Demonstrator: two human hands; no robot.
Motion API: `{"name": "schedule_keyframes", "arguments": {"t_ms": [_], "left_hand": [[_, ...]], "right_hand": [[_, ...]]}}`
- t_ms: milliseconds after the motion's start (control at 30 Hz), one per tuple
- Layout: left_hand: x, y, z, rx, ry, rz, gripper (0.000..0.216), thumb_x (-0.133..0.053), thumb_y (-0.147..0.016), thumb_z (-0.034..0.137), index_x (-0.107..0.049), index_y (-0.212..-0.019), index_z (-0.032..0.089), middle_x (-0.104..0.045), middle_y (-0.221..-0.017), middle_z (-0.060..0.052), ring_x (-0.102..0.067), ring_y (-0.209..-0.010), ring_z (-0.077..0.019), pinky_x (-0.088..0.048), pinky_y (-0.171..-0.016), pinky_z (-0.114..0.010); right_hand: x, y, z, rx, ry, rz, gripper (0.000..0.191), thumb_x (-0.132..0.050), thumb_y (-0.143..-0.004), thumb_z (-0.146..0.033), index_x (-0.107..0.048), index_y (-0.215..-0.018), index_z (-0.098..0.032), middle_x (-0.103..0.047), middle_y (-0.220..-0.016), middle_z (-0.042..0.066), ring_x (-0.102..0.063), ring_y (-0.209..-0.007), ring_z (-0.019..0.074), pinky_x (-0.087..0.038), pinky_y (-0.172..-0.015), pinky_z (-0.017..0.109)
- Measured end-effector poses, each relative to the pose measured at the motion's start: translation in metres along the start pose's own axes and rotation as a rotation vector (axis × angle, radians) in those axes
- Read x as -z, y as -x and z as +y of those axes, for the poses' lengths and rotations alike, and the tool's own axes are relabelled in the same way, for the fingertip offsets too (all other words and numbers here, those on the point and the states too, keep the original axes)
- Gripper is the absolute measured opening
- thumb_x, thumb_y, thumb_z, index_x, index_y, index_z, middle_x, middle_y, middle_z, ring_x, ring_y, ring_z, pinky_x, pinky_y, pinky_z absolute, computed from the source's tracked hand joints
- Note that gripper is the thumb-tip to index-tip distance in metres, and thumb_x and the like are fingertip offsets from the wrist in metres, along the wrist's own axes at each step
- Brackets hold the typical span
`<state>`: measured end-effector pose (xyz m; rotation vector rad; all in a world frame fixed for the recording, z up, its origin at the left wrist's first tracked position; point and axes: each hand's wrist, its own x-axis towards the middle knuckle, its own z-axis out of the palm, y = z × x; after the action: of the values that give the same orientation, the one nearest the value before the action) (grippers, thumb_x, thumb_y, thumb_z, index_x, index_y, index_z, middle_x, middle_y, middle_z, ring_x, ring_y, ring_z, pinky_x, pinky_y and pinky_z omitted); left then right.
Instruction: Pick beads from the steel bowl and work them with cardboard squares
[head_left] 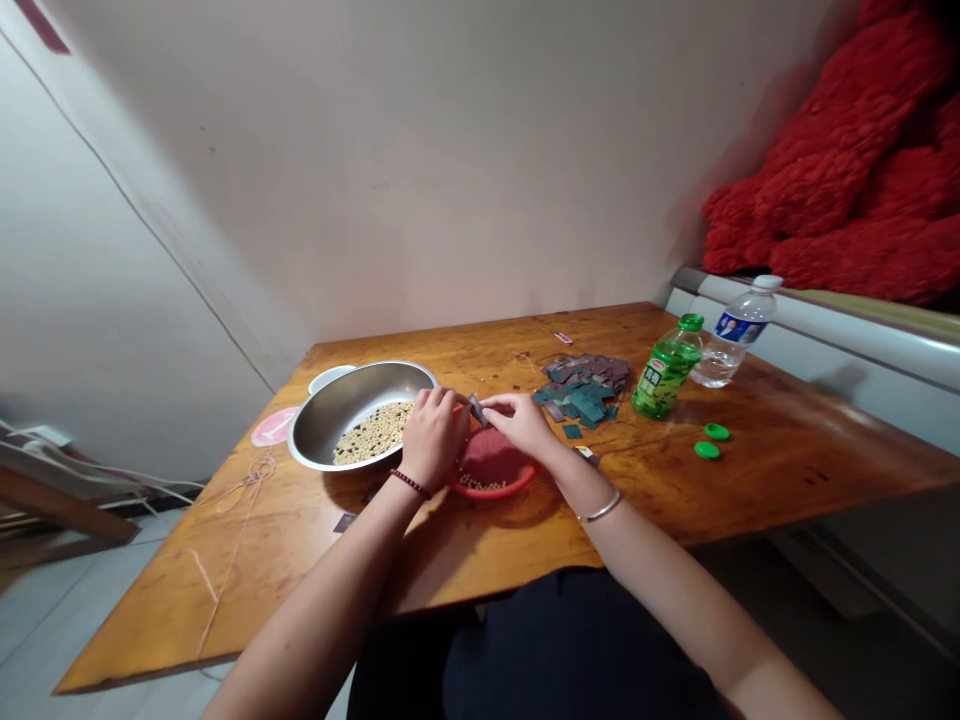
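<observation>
My left hand (433, 438) and my right hand (523, 424) meet above a red plastic basket (511, 490). Between their pinched fingertips is a small dark flat piece (478, 409), perhaps a little pouch; its opening, if any, is too small to make out. Some pale bead-like grains (482, 483) lie in the basket near its front rim. Left of my hands stands a steel bowl (311, 425), tilted, holding many pale and dark grains (373, 430). On the right, a heap of small purple and green flat pieces (589, 385) lies spread on the wood.
Beyond the heap stand a green bottle (661, 375) and a clear water bottle (724, 350), with two green caps (707, 450) before them. Loose string (244, 490) and a pink disc (272, 428) lie on the wooden table (165, 600) at left. A wall rises behind.
</observation>
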<state>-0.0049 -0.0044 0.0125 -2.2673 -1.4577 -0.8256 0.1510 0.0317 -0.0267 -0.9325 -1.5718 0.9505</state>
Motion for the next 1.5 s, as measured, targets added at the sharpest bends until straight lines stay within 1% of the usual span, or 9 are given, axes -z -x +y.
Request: {"name": "schedule_keyframes", "arguments": {"t_ms": [200, 367, 667, 900, 1067, 1200, 1367, 1500], "left_hand": [[0.002, 0.001, 0.005, -0.010, 0.023, 0.009, 0.015, -0.047, -0.087, 0.030, -0.060, -0.088, 0.022, -0.059, -0.094, -0.005, -0.048, -0.091, -0.0196, -0.044, -0.080, -0.033], [-0.001, 0.001, 0.006, -0.024, 0.036, 0.033, 0.016, -0.050, -0.086, 0.033, -0.061, -0.088, 0.022, -0.060, -0.097, -0.006, -0.049, -0.092, -0.0196, -0.045, -0.078, -0.032], [-0.001, 0.002, 0.005, -0.047, 0.025, 0.043, 0.017, -0.050, -0.086, 0.032, -0.064, -0.088, 0.023, -0.061, -0.096, -0.006, -0.049, -0.092, -0.0192, -0.045, -0.078, -0.030], [-0.002, 0.002, 0.003, -0.099, 0.018, 0.023, 0.018, -0.048, -0.088, 0.030, -0.065, -0.089, 0.023, -0.061, -0.097, -0.004, -0.049, -0.090, -0.0190, -0.044, -0.079, -0.031], [-0.003, 0.001, 0.002, -0.116, 0.023, 0.030, 0.016, -0.051, -0.086, 0.029, -0.065, -0.088, 0.023, -0.061, -0.097, -0.005, -0.049, -0.089, -0.0186, -0.045, -0.079, -0.031], [-0.004, 0.002, 0.001, -0.145, -0.003, 0.036, 0.016, -0.049, -0.087, 0.027, -0.064, -0.090, 0.022, -0.061, -0.099, -0.006, -0.049, -0.091, -0.0192, -0.044, -0.081, -0.032], [-0.004, 0.001, 0.001, -0.134, -0.011, 0.021, 0.016, -0.049, -0.087, 0.026, -0.063, -0.092, 0.022, -0.060, -0.100, -0.007, -0.049, -0.092, -0.0200, -0.044, -0.081, -0.033], [-0.004, 0.001, 0.003, -0.090, -0.008, 0.043, 0.016, -0.049, -0.087, 0.028, -0.063, -0.089, 0.022, -0.060, -0.098, -0.007, -0.049, -0.093, -0.0201, -0.044, -0.082, -0.033]], "right_hand": [[-0.001, -0.001, 0.003, -0.041, -0.070, -0.006, 0.022, -0.057, -0.074, -0.015, -0.070, -0.092, -0.015, -0.073, -0.092, 0.008, -0.069, -0.085, 0.0194, -0.055, -0.081, 0.033], [-0.001, -0.001, 0.003, -0.044, -0.095, 0.003, 0.023, -0.055, -0.075, -0.014, -0.070, -0.093, -0.016, -0.073, -0.092, 0.007, -0.069, -0.084, 0.0186, -0.056, -0.080, 0.032], [-0.001, -0.002, 0.004, -0.064, -0.067, 0.009, 0.019, -0.055, -0.076, -0.018, -0.069, -0.091, -0.015, -0.073, -0.087, 0.007, -0.070, -0.078, 0.0183, -0.057, -0.071, 0.029], [-0.001, -0.003, 0.011, -0.078, -0.018, 0.032, 0.018, -0.055, -0.077, -0.018, -0.068, -0.089, -0.016, -0.073, -0.085, 0.006, -0.070, -0.079, 0.0192, -0.057, -0.072, 0.032], [-0.001, -0.004, 0.014, -0.068, -0.007, 0.026, 0.018, -0.055, -0.079, -0.018, -0.069, -0.089, -0.017, -0.073, -0.087, 0.006, -0.070, -0.080, 0.0186, -0.057, -0.074, 0.031], [0.000, -0.004, 0.013, -0.057, 0.009, 0.024, 0.017, -0.055, -0.079, -0.018, -0.069, -0.090, -0.017, -0.073, -0.087, 0.006, -0.070, -0.080, 0.0189, -0.057, -0.075, 0.032], [0.000, -0.003, 0.011, -0.042, 0.031, 0.019, 0.018, -0.055, -0.080, -0.017, -0.068, -0.091, -0.017, -0.072, -0.089, 0.006, -0.070, -0.083, 0.0195, -0.057, -0.075, 0.032], [0.000, -0.002, 0.008, -0.032, 0.039, 0.011, 0.018, -0.055, -0.079, -0.016, -0.068, -0.092, -0.017, -0.072, -0.090, 0.006, -0.070, -0.082, 0.0187, -0.056, -0.076, 0.031]]}}
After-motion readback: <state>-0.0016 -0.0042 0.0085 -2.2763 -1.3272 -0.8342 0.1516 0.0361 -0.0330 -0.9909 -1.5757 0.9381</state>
